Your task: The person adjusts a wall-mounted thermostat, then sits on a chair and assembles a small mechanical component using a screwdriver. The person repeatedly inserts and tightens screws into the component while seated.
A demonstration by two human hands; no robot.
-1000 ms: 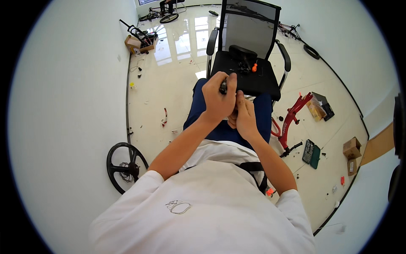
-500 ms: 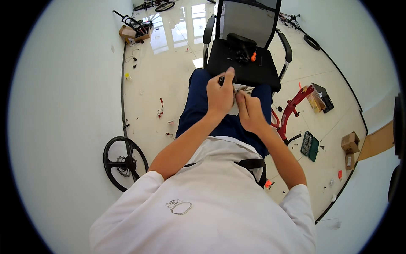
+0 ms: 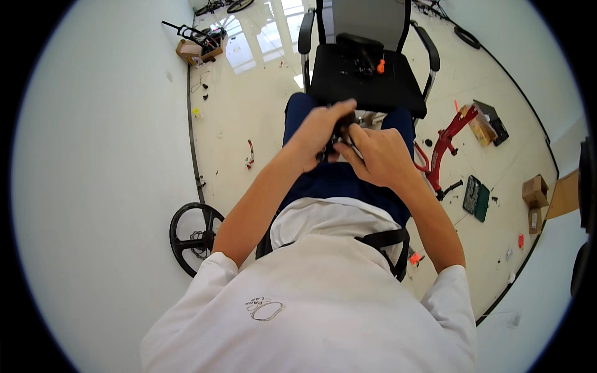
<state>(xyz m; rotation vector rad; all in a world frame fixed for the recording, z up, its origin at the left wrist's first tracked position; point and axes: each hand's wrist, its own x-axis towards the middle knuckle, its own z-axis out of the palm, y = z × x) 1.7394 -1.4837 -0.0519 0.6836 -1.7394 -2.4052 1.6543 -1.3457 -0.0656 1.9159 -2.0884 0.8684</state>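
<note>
I sit with both hands raised over my lap. My left hand (image 3: 318,132) is closed around a small black part (image 3: 341,132), and my right hand (image 3: 377,153) pinches the same part from the right with its fingers. The part is mostly hidden between the hands. Just ahead stands a black office chair (image 3: 348,87) with several small black pieces and an orange-handled tool (image 3: 380,65) on its seat.
A black spoked wheel (image 3: 193,236) leans on the white wall at the left. A red bicycle frame (image 3: 444,146), a green tool case (image 3: 476,198), cardboard boxes (image 3: 536,189) and scattered small parts lie on the glossy floor at the right.
The hands have come down toward my lap with the black part, and the view has tilted so the chair sits higher in the picture.
</note>
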